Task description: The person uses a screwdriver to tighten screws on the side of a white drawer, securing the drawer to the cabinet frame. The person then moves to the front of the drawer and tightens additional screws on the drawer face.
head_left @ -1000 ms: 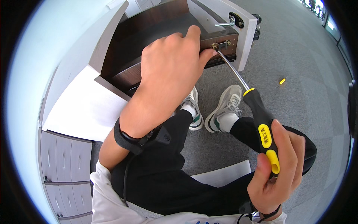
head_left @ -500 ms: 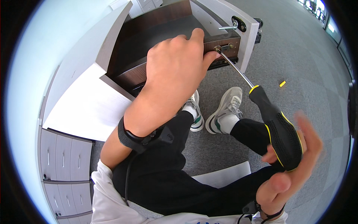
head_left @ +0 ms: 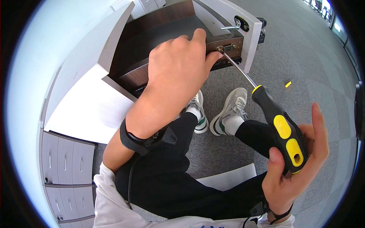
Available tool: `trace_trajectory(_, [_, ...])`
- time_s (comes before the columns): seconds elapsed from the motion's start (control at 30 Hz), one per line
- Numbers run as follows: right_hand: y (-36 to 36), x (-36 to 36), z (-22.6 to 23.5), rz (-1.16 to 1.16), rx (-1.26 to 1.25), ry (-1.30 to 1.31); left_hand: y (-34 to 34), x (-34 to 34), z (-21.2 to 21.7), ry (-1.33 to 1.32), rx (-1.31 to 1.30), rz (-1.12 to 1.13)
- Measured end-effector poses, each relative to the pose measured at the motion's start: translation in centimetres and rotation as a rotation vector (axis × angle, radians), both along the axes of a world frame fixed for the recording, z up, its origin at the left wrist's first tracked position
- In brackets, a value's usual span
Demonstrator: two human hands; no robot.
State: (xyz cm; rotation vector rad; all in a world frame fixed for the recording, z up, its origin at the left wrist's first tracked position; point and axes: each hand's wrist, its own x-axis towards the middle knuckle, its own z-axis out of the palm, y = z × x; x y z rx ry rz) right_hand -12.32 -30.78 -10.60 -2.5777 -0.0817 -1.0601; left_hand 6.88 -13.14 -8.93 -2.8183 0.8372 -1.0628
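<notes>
Your left hand (head_left: 178, 72) lies flat over the front edge of the dark wooden drawer (head_left: 159, 41), fingertips pressed beside a small brass screw (head_left: 219, 48). Your right hand (head_left: 292, 167) loosely cradles the black-and-yellow screwdriver (head_left: 279, 127) by its handle, fingers partly spread, thumb on the grip. Its metal shaft slants up-left, tip seated on that screw, above your sneakers (head_left: 228, 110) on grey carpet (head_left: 304, 57).

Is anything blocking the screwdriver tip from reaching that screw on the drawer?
Nothing visible does. The screwdriver in the right hand runs straight to the screw; the left hand rests beside it on the drawer, not across it.
</notes>
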Motion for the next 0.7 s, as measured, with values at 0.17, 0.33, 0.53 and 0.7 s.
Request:
trace_trajectory(0.17, [0.3, -0.7, -0.9, 0.161, 0.39, 0.107, 0.0, 0.0, -0.1, 0.013, -0.007, 0.006])
trace_trajectory(0.33, [0.7, -0.6, 0.1, 0.154, 0.266, 0.094, 0.1, 0.0, -0.1, 0.008, -0.019, -0.017])
trace_trajectory(0.53, [1.8, -0.1, 0.7, 0.213, 0.073, 0.024, 0.3, 0.1, -0.2, 0.012, -0.02, -0.001])
trace_trajectory(0.7, [1.3, 0.2, 0.6, 0.242, -0.165, -0.037, 0.4, 0.2, -0.3, 0.018, -0.022, -0.001])
